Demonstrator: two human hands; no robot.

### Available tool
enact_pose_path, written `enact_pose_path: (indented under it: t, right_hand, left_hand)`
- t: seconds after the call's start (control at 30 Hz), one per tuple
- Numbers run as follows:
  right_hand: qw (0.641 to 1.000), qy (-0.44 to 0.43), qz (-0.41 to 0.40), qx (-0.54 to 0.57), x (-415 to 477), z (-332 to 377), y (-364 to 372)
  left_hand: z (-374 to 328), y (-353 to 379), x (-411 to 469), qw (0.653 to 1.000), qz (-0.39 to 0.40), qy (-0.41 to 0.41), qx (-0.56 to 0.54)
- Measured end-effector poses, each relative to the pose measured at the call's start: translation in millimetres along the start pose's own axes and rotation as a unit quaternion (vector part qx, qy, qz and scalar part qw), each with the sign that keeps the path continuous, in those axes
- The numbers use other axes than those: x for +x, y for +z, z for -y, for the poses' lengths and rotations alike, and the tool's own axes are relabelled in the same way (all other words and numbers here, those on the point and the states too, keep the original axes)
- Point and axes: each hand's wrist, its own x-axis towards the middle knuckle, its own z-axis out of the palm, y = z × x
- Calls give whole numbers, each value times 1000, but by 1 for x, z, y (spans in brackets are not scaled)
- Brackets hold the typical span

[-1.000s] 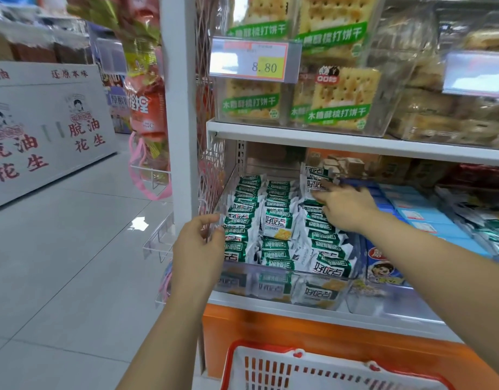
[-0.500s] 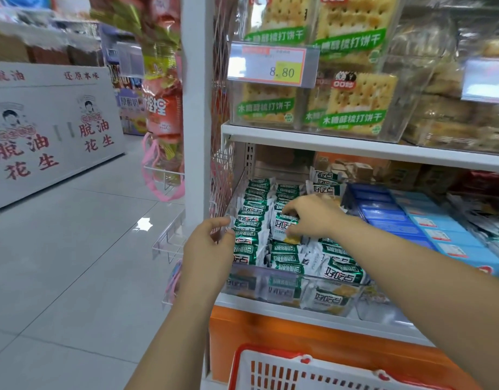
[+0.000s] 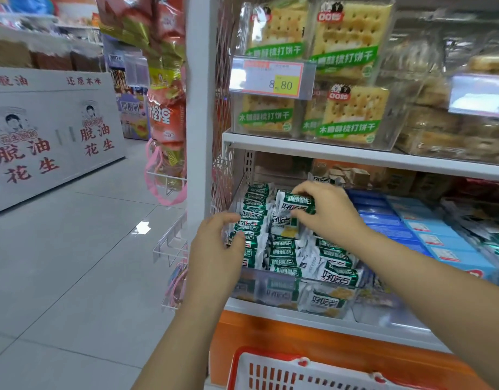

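A: Head view: packet out yet?
B: Nearly. Pinching one green packet [image 3: 296, 205] in right hand [image 3: 327, 215], held just over the rows [image 3: 282, 246] toward the back edge of the clear bin [image 3: 284, 277]. Gripping its left wall with left hand [image 3: 214, 249]. Remaining: dropping into red basket [image 3: 299, 372].

The small packet [image 3: 294, 205] is white with a green band and bold lettering. It is held just above its fellows, pinched at its right end by the right hand [image 3: 329, 213], tilted a little with its long side across. Under it the other packets [image 3: 284, 250] of the same kind stand on edge in close rows (a few at the front have slumped flat) inside the clear bin [image 3: 270, 285], whose left wall the left hand [image 3: 214, 254] grips
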Motion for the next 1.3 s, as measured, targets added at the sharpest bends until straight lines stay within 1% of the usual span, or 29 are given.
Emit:
enact_pose_path:
  t: [0.03,0.1,0.17,0.27,0.3,0.37,0.43,0.5,0.6,0.67,0.8,0.93,1.07,1.13,1.2,1.27,1.3]
  right_hand:
    - [999,-28,-16,24,-8,2,-7]
    - [995,-80,-30,47,-28,7,-20]
    - [991,-113,-16,63,-49,12,-30]
    - [987,-124,9,99,-80,16,-41]
    - [987,-109,15,119,-91,16,-46]
    - [982,-41,25,184,-112,16,-55]
    - [965,40,19,259,-133,11,-61]
    - [951,91,-2,296,-152,2,-63]
    - [924,133,-38,358,-178,-14,-64]
    - [909,136,-55,390,-188,-19,-63]
    - [889,168,-66,421,-198,-32,-66]
    - [869,214,-71,441,-205,-40,-64]
    - [836,260,-45,481,-210,-41,-61]
    - [813,278,-27,511,-209,-40,-62]
    - [800,298,-6,521,-209,-40,-62]
    - [797,317,39,513,-209,-39,-62]
    - [790,322,66,517,-210,-37,-63]
  left_hand:
    - [-6,0,-3,999,14,34,6]
    - [-18,3,-11,994,73,83,-1]
    - [-26,9,-19,986,135,100,-19]
    - [-26,18,-28,977,186,98,-39]
    - [-26,20,-31,975,197,89,-51]
    - [-26,27,-38,970,217,69,-82]
    - [-26,36,-47,967,228,57,-95]
    - [-29,46,-56,963,240,40,-116]
    - [-29,64,-67,953,271,29,-136]
    - [-29,72,-72,950,267,25,-162]
    - [-36,92,-85,942,271,-16,-200]
    - [-34,101,-91,941,276,-27,-194]
    - [-35,107,-97,940,261,-70,-207]
    - [-30,109,-100,937,259,-112,-208]
    - [-29,108,-102,923,263,-170,-226]
    - [-29,105,-103,906,267,-221,-243]
    - [-28,104,-103,897,267,-239,-257]
